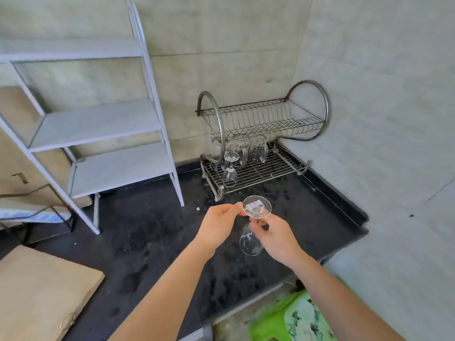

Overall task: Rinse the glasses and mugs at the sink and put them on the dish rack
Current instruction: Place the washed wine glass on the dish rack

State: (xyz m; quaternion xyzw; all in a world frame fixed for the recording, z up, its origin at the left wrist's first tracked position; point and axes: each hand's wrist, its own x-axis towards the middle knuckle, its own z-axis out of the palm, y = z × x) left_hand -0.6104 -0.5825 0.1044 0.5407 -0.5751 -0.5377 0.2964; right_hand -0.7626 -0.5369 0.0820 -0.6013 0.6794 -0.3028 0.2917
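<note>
A clear wine glass (256,207) hangs upside down over the black counter, its round foot on top with a label on it and its bowl below. My left hand (219,223) pinches the edge of the foot. My right hand (275,236) grips the stem just under the foot. Beyond them stands a two-tier metal dish rack (268,168) in the corner. On its lower tier another wine glass (229,168) stands upside down, with several clear glasses and mugs (257,150) behind it. The upper tier holds nothing.
A white shelf unit (103,124) stands on the counter to the left. The dark counter (152,232) is wet and speckled. A cardboard sheet (41,291) lies at the near left. A green stool (295,318) sits low at the right. No sink is in view.
</note>
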